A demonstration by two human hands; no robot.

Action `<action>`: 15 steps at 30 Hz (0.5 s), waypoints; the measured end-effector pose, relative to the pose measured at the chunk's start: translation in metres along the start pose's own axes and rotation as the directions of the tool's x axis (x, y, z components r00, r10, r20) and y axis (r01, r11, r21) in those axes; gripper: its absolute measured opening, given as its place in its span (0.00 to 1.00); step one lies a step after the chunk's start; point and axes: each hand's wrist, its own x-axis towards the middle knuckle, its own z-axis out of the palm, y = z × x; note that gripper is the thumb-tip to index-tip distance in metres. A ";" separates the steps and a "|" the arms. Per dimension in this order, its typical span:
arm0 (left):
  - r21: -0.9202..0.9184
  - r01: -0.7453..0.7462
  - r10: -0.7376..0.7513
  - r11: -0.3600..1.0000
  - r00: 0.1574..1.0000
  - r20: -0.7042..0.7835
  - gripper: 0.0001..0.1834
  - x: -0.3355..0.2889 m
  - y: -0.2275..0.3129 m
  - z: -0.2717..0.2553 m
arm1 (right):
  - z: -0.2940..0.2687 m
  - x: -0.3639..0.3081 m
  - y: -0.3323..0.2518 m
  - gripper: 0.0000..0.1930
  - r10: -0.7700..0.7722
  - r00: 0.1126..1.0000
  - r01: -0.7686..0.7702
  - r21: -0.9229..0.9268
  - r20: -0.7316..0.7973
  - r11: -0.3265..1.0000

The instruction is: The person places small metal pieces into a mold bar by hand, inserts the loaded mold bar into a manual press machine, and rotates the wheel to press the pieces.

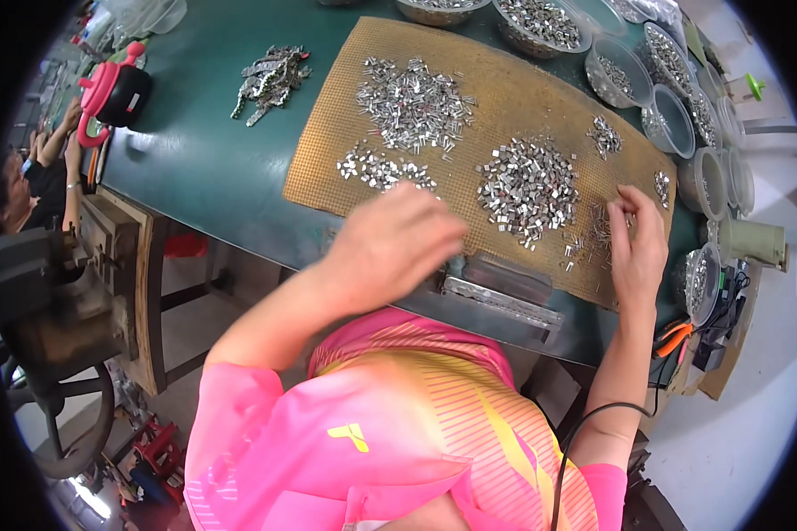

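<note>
The left hand (pixel 397 237) is half curled over the near part of the mat (pixel 505 93), palm down with the fingertips out of sight; whether it grips a bit cannot be told. The right hand (pixel 639 248) is bent at the mat's right side, thumb and fingers curved toward each other beside scattered pins (pixel 577 254); whether anything sits between them is too small to tell.

From the left, a co-worker's arm reaches to the edge of the desk (pixel 204 173), near a pink and black pot (pixel 126 96). Next, a tangle of strips (pixel 273 80) lies on the desk, apart from the mat. On the mat's left part is a wide clip pile (pixel 413 106), with a smaller bit pile (pixel 363 166) below it, just beyond the left hand. A dense square pile (pixel 528 190) lies between the hands, with a metal rail (pixel 500 301) nearer the body. Farther right are a small heap (pixel 605 137) and, by the mat's right edge, a smaller cluster (pixel 662 186). Clear bowls (pixel 669 124) line the desk's right side, many holding metal parts, with orange-handled pliers (pixel 673 340) below.
</note>
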 end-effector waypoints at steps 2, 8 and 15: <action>0.132 0.003 0.003 0.991 0.999 -0.042 0.09 0.016 -0.016 -0.005 | -0.010 -0.018 -0.008 0.10 0.126 0.991 -0.129 0.135 0.035 0.982; 0.351 -0.049 0.031 0.935 0.998 0.055 0.06 0.041 -0.047 0.005 | -0.028 -0.070 -0.026 0.06 0.144 0.985 -0.166 0.300 0.095 0.939; 0.450 -0.102 0.074 0.887 0.994 0.079 0.05 0.049 -0.054 0.012 | -0.024 -0.104 -0.043 0.08 0.048 0.995 -0.079 0.399 0.087 0.914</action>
